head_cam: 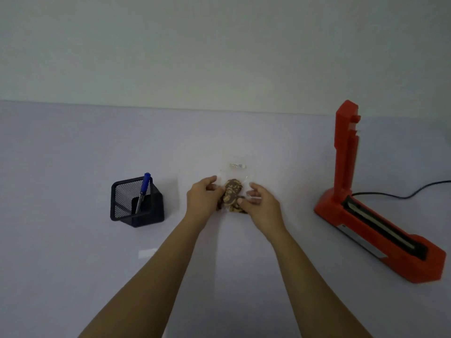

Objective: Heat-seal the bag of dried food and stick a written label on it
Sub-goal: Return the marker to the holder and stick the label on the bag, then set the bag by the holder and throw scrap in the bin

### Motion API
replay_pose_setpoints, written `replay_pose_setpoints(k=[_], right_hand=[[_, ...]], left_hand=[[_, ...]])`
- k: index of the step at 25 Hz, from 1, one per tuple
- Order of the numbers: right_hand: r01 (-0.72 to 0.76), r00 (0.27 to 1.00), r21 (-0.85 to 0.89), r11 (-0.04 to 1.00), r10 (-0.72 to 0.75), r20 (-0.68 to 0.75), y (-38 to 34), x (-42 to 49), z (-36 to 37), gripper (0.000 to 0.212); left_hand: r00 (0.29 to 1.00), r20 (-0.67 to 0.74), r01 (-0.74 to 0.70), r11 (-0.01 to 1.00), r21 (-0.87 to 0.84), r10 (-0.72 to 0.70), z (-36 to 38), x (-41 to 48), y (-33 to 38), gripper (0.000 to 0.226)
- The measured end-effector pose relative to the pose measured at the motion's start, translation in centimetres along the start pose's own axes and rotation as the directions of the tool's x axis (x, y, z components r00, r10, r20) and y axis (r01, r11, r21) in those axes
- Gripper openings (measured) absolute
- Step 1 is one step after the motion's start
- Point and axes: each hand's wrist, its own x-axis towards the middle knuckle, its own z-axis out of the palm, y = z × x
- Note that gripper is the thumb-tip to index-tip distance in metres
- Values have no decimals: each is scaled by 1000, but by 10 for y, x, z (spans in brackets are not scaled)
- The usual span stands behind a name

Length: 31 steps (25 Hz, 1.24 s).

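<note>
A clear plastic bag (234, 170) with brown dried food (233, 195) in its lower part lies on the white table, its open end pointing away from me. My left hand (203, 197) grips the bag's left side and my right hand (260, 203) grips its right side. A red heat sealer (373, 230) stands at the right with its arm (346, 147) raised upright. A small white label (147, 252) lies on the table at the near left. A blue pen (144, 191) stands in a black mesh holder (136, 201) at the left.
The sealer's black cable (402, 195) runs off to the right across the table. A pale wall (219, 52) rises behind the table's far edge.
</note>
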Motion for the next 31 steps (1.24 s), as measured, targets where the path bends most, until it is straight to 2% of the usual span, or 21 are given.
replay_pose_setpoints(k=[8,16,18,20,23,25,28,31], right_hand=[[104,994,-83,991,-105,-7,-36,113,2,58],[133,991,-213,968,-132,19,-41,142,4,58],[147,989,-263,953,-144,30,-44,141,2,58],[184,980,-331,925,-198,-7,-44,137,0,57],[315,922,-415,853,-380,-80,-49,111,2,47],[383,894,-442,811,-446,-45,-50,84,11,39],[413,896,-538,735,-433,98,-35,45,35,40],[449,889,-621,643,-392,237,-18,16,62,48]], left_hand=[[999,-10,-45,998,51,46,15,110,49,48],[996,-26,-78,984,160,84,21,134,47,47],[996,-23,-83,979,188,89,21,133,50,40],[995,-17,-95,964,247,102,20,125,54,28],[984,-33,-154,931,332,175,13,97,56,47],[961,-49,-237,903,357,272,4,62,57,47],[881,-146,-353,832,429,449,-21,5,55,49],[764,-310,-332,758,562,565,-64,-32,40,55]])
